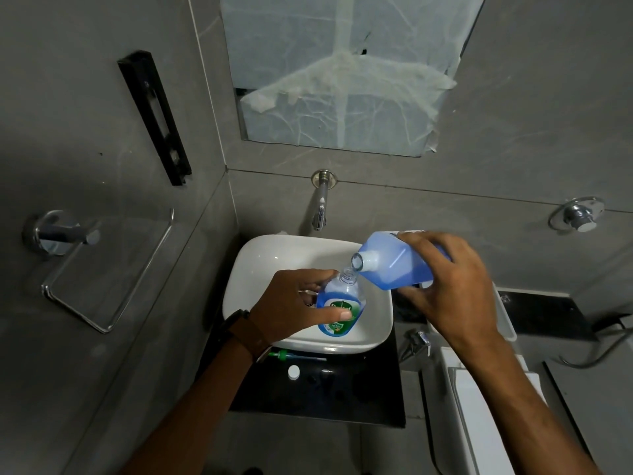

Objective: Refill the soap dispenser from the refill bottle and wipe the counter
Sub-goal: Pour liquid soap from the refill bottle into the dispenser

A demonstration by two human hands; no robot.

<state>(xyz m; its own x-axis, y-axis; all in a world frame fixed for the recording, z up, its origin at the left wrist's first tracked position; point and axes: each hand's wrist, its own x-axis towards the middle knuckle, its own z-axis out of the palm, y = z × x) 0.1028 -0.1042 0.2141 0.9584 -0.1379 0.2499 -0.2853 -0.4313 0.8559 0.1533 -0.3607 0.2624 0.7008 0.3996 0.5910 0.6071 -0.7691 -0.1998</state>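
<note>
My left hand [294, 305] grips the clear soap dispenser bottle [342, 299] over the white basin [260, 265]; its pump is off and its neck is open. My right hand [452, 286] holds the refill bottle [390, 265], full of blue liquid, tipped with its open mouth right above the dispenser's neck. The green pump head with its tube [291, 355] lies on the black counter [342, 395] just in front of the basin. A small white cap [294, 371] lies next to it.
A wall tap [320, 214] juts out above the basin. A chrome towel ring [102, 269] is fixed on the left wall. A toilet cistern and lid [479, 406] stand to the right, with a valve knob [579, 217] above.
</note>
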